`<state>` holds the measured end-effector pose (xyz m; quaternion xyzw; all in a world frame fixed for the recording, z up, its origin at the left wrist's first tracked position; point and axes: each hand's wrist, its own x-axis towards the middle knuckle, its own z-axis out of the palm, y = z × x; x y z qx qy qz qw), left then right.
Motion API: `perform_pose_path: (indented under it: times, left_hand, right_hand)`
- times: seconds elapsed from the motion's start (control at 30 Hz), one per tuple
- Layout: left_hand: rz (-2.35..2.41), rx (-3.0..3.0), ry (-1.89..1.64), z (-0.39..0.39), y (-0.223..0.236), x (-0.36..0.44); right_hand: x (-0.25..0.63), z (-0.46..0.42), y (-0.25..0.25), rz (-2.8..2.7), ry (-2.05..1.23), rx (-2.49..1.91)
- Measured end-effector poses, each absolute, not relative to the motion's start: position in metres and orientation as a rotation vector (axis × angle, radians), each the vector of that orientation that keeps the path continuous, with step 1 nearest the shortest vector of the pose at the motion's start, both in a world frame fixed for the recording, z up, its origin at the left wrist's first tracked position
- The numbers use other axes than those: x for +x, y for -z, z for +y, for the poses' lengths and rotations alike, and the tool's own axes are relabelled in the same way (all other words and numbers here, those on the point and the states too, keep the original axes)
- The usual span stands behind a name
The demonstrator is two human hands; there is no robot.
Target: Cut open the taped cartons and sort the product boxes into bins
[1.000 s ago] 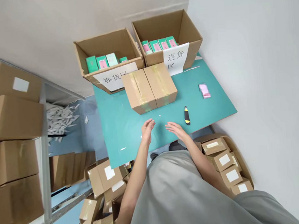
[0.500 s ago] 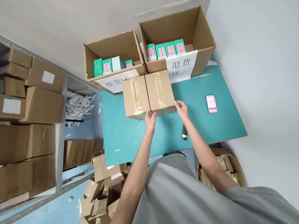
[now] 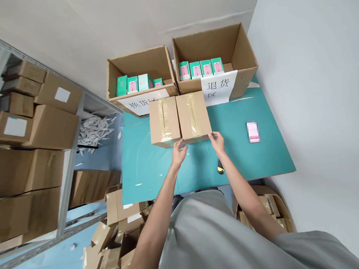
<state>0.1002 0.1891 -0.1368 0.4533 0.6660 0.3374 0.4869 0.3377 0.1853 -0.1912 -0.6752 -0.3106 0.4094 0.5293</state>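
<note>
- Presently, the person's left grip (image 3: 179, 151) and right grip (image 3: 217, 143) are touching the right taped carton (image 3: 201, 114), near the two ends of its near edge; the step in hand is, as I am judging, taking hold of this carton.
- It is standing on the green desk (image 3: 147, 165), side by side with the left taped carton (image 3: 156, 119), and only a thin seam is showing between them.
- The left grip is resting close to the seam with its fingers loosely bent; whether it is also touching the neighbour carton, I cannot tell.
- The right grip is keeping thumb and forefinger at the outer corner. From this view I cannot tell if either grip is really clenched on the cardboard or merely touching it.
- Behind, the left open box (image 3: 140, 59) and the right open box (image 3: 206, 38) are holding small green-and-pink packages (image 3: 206, 68).
- The utility knife (image 3: 220, 167) is lying beside the right wrist, partly hidden, while the smartphone (image 3: 253, 132) is lying farther to the right.
- In my judgement, the next move is calling for even pressure from both sides, so that the carton is not dragging its neighbour, and for care with the knife.
</note>
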Motion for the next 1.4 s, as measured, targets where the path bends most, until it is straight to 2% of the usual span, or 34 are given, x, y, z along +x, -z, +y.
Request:
perform_pose_path:
  times: [0.33, 0.63, 0.83, 1.03, 1.13, 1.27, 1.3, 1.4]
  left_hand:
    - [1.499, 1.143, -0.805, 0.129, 0.148, 0.072]
    - [1.389, 1.150, -0.786, 0.076, 0.142, -0.016]
    - [1.421, 1.225, -0.807, 0.064, 0.136, -0.106]
    - [1.550, 1.215, -0.757, 0.076, 0.141, -0.190]
    - [1.592, 1.150, -0.661, 0.064, 0.149, -0.210]
    - [1.532, 1.123, -0.505, 0.031, 0.160, -0.209]
    - [1.508, 1.121, -0.487, 0.023, 0.162, -0.206]
    - [1.462, 1.116, -0.461, 0.008, 0.167, -0.193]
  right_hand:
    - [0.322, 0.110, 0.170, -0.744, -0.896, -1.735]
    - [0.245, -0.007, 0.133, -0.778, -0.942, -1.892]
    - [0.148, -0.060, 0.107, -0.942, -1.150, -1.893]
    - [0.056, -0.060, 0.103, -1.160, -1.634, -1.540]
    - [0.072, -0.051, 0.105, -1.021, -1.411, -1.618]
    - [0.159, -0.036, 0.108, -0.785, -0.667, -1.926]
    - [0.181, -0.032, 0.110, -0.733, -0.595, -1.950]
    - [0.222, -0.017, 0.120, -0.722, -0.652, -1.953]
